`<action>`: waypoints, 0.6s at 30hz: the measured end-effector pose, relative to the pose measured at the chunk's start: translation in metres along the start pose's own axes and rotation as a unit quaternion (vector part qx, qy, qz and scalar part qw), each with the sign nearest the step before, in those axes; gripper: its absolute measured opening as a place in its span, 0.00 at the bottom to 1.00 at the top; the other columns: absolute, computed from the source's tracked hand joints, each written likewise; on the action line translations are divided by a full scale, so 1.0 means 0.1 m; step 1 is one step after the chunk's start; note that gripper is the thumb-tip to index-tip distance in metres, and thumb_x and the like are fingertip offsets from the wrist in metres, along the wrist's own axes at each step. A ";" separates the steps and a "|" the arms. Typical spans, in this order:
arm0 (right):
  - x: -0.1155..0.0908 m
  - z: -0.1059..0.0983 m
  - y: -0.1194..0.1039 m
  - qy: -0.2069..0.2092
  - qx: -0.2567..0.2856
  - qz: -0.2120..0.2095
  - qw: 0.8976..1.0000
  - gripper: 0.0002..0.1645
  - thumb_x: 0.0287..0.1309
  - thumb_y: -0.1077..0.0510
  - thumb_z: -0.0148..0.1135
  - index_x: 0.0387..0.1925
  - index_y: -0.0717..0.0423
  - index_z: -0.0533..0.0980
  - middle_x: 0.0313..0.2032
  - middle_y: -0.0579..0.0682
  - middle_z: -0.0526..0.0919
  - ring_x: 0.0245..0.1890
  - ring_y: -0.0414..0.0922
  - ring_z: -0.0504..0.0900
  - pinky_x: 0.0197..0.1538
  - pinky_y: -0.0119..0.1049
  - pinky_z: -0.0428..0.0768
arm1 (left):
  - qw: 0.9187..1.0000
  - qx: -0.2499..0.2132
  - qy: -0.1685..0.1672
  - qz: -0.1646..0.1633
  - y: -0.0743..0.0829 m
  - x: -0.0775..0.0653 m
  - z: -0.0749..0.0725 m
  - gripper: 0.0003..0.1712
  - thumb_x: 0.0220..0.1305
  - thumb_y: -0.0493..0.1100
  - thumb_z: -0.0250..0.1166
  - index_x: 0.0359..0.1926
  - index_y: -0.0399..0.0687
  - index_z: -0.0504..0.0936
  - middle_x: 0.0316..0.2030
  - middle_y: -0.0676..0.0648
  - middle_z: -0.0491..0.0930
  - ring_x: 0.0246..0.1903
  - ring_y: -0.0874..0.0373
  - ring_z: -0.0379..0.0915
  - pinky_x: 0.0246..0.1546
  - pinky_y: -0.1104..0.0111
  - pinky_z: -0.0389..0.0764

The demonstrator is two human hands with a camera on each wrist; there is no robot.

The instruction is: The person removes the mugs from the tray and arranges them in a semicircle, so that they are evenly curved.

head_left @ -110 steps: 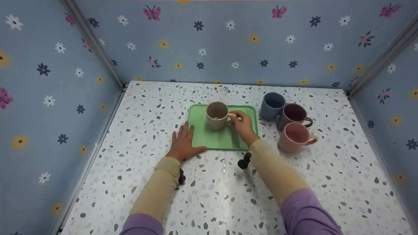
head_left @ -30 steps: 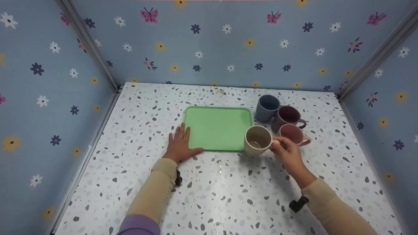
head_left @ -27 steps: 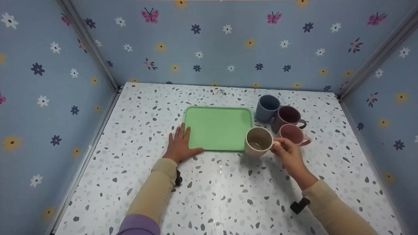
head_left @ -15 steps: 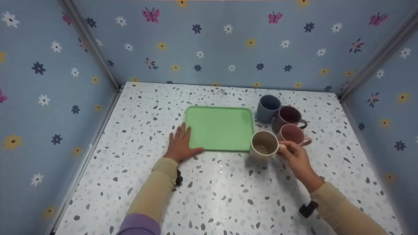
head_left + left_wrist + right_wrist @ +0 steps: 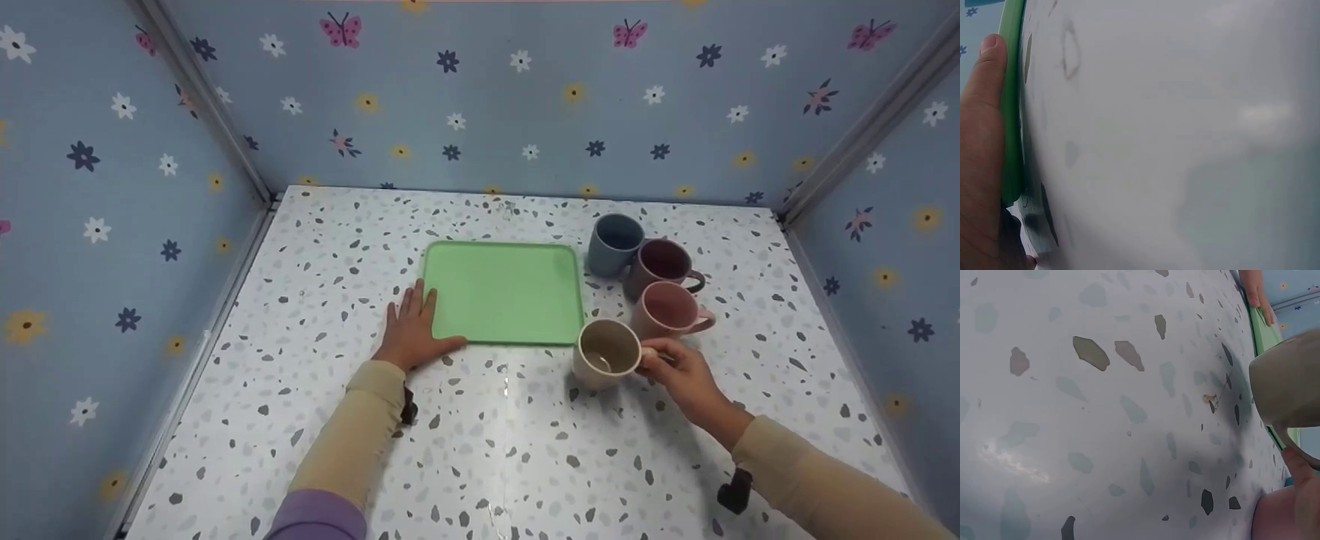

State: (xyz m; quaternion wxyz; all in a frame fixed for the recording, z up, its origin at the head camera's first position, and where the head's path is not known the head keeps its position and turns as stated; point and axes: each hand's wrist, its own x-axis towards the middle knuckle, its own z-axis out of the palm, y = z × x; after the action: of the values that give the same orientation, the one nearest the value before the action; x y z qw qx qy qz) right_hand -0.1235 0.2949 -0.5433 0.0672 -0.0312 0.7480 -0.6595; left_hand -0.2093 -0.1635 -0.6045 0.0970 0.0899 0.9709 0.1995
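My right hand (image 5: 686, 379) pinches the handle of a beige mug (image 5: 592, 375), held upright just off the near right corner of a green tray (image 5: 506, 296). In the right wrist view the beige mug (image 5: 1289, 379) hangs over the table, its shadow beside it. My left hand (image 5: 412, 330) lies with fingers spread at the tray's near left corner. The left wrist view shows its thumb along the green tray edge (image 5: 1012, 112). Right behind the held mug stands a pink mug (image 5: 667, 307), its handle pointing right.
Behind the pink mug a dark maroon mug (image 5: 660, 266) and a blue mug (image 5: 615, 244) stand close together, right of the tray. The speckled white table (image 5: 495, 442) ends at flower-patterned walls (image 5: 495, 97) at the back and both sides.
The right hand has carried the beige mug from over the tray to the right, then nearer to me, past the tray's corner. The left hand has stayed in place.
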 end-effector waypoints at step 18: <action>-0.03 -0.16 0.05 -0.001 0.003 0.048 0.999 0.21 0.68 0.61 0.64 0.54 0.75 0.74 0.45 0.47 0.84 0.45 0.40 0.85 0.54 0.42 0.84 | 1.000 0.005 -0.003 0.000 -0.01 0.01 0.00 0.71 0.54 0.85 0.54 0.81 0.45 0.38 0.80 0.42 0.24 0.79 0.44 0.22 0.75 0.44 0.28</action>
State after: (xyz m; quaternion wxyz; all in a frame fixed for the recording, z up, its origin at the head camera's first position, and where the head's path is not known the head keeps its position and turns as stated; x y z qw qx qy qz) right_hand -0.1229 0.3114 -0.5461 0.0995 0.0046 0.7466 -0.6578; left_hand -0.2101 -0.1645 -0.6050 0.0994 0.0913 0.9716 0.1944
